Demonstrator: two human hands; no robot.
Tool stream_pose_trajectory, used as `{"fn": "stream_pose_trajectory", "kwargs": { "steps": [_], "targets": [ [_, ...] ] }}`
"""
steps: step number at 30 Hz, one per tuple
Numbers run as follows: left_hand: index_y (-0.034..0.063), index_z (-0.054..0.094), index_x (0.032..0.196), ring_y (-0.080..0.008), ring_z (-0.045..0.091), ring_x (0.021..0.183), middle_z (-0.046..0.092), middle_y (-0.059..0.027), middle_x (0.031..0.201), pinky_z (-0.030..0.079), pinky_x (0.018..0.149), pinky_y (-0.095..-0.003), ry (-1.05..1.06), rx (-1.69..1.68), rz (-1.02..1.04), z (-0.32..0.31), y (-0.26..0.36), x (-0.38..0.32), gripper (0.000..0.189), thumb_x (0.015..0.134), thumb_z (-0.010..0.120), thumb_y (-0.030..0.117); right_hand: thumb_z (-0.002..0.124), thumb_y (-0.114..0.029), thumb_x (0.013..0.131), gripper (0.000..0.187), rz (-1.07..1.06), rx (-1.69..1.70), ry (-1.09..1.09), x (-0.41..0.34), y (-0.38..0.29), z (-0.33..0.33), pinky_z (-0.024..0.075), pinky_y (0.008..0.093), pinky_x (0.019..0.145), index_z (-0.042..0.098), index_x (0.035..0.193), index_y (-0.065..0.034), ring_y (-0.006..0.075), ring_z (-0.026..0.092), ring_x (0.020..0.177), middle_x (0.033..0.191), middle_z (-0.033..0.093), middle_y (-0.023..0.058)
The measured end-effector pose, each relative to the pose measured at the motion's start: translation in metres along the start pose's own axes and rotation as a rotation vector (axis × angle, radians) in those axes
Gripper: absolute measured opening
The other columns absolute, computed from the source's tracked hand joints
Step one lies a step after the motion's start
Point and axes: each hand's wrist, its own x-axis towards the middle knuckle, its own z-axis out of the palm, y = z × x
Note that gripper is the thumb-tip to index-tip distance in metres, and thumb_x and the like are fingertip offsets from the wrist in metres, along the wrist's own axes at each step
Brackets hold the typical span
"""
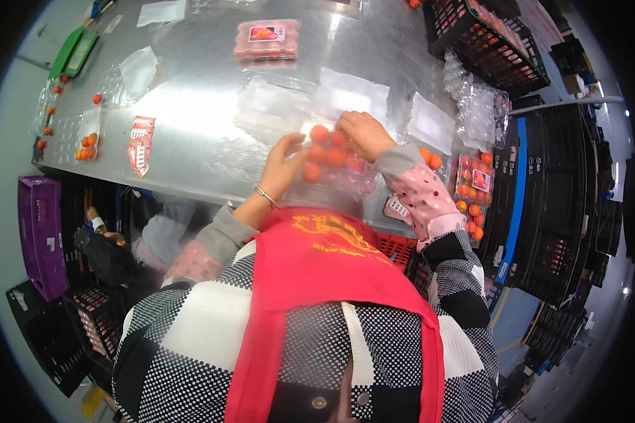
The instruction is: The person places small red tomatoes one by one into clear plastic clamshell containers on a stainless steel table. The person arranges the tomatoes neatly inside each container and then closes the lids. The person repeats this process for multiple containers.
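Observation:
In front of me is a clear plastic clamshell [325, 181] with several round orange-red fruits [335, 156] in it, blurred. My left hand [281, 165] grips its left side, thumb towards the fruits. A metal bracelet [266, 196] circles that wrist. My right hand [366, 135] has its fingers curled on the far right side of the same clamshell. A label [355, 164] shows through plastic near the right hand. Just beyond the hands lie white liner sheets [352, 98]; one more liner [430, 122] is right of my right hand.
On the steel table [196, 69] stand a closed fruit pack [267, 39], a labelled pack [474, 180] and a stack of empty clamshells [479, 108]. Label sheets [140, 145] lie left. A black crate [487, 45] is at the far right. Another person's sleeve [164, 230] shows at left.

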Motion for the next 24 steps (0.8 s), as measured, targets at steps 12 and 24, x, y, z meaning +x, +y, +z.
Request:
{"fn": "stream_pose_trajectory", "kwargs": {
  "steps": [12,24],
  "targets": [
    [0.0004,0.062,0.137,-0.0136,0.066,0.103,0.069,-0.0061,0.125,0.054,0.088,-0.0305,-0.418,-0.461,-0.364,0.014,0.060,-0.007,0.044,0.112,0.054,0.035,0.069,-0.012,0.099,0.033,0.306,1.234,0.432,-0.052,-0.086,-0.006,0.0469,0.0350,0.105,0.061,0.129,-0.0013,0.0170,0.060,0.119,0.124,0.064,0.0059],
    [-0.0021,0.063,0.138,-0.0165,0.071,0.103,0.072,-0.0080,0.118,0.059,0.087,-0.0328,-0.207,0.167,0.241,0.018,0.060,-0.017,0.048,0.091,0.076,0.001,0.064,-0.016,0.107,0.031,0.561,1.425,0.514,-0.058,-0.126,0.008,0.0503,0.0305,0.099,0.062,0.134,-0.0006,0.0134,0.063,0.115,0.127,0.066,0.0054]
  ]
}}
